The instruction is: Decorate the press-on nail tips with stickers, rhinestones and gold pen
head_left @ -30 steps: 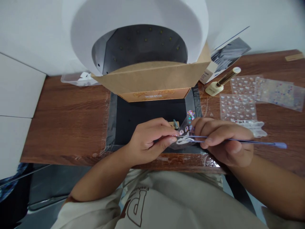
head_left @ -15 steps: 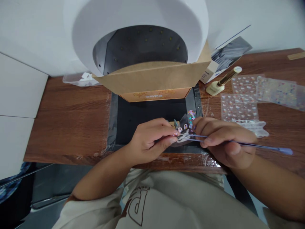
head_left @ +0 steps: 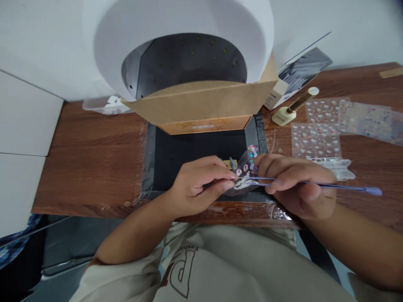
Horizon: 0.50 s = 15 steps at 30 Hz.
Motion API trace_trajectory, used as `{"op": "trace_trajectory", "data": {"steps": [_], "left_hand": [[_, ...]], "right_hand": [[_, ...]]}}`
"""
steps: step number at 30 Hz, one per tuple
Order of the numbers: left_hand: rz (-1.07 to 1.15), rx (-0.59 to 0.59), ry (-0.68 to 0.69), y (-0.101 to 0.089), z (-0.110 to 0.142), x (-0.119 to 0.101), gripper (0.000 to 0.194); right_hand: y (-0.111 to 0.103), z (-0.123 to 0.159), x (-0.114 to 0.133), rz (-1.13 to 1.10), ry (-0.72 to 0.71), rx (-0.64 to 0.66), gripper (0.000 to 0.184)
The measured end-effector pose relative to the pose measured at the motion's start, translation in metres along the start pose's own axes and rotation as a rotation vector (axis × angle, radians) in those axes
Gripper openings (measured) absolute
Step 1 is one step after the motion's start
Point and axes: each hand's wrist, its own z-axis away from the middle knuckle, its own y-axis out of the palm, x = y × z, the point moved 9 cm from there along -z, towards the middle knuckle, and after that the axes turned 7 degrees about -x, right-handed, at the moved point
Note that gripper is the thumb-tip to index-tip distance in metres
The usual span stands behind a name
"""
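My left hand [head_left: 201, 184] is closed, thumb and forefinger pinching a small glittery false nail [head_left: 232, 178]. A pair of purple tweezers [head_left: 343, 187] lies in the grip of my right hand [head_left: 296, 182], its tips reaching left to the nail. Below the tips, a clear sheet [head_left: 231, 192] carries white smears [head_left: 242, 181] and small round charms [head_left: 246, 167]. Colourful beads [head_left: 252, 151] sit just beyond my right fingers. Behind the fingertips, a teal false nail [head_left: 233, 162] is partly visible.
A white nail lamp [head_left: 179, 21] stands on a cardboard box [head_left: 201, 102] at the back of the black mat [head_left: 195, 147]. To the right are a cream polish bottle [head_left: 285, 116], sticker sheets [head_left: 316, 140] and a box of grey packets [head_left: 304, 71]. A clear tray [head_left: 107, 107] stands left.
The tweezers' handle has shifted slightly left and up, with the right hand turning a little. The left hand stays almost still, pinching the nail.
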Motion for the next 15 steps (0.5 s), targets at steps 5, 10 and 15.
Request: {"op": "trace_trajectory", "data": {"steps": [5, 10, 15], "left_hand": [[-0.012, 0.003, 0.008, 0.0004, 0.0004, 0.0003, 0.007], [-0.038, 0.022, -0.001, 0.0013, 0.0004, 0.0004, 0.008], [-0.038, 0.026, -0.006, 0.0022, 0.0000, 0.0001, 0.008]], "right_hand": [[-0.0030, 0.0037, -0.0028, 0.053, 0.029, 0.026, 0.031], [-0.0027, 0.0038, -0.0058, 0.036, 0.044, 0.045, 0.031], [0.0011, 0.0023, -0.0083, -0.006, 0.081, 0.035, 0.033]]}}
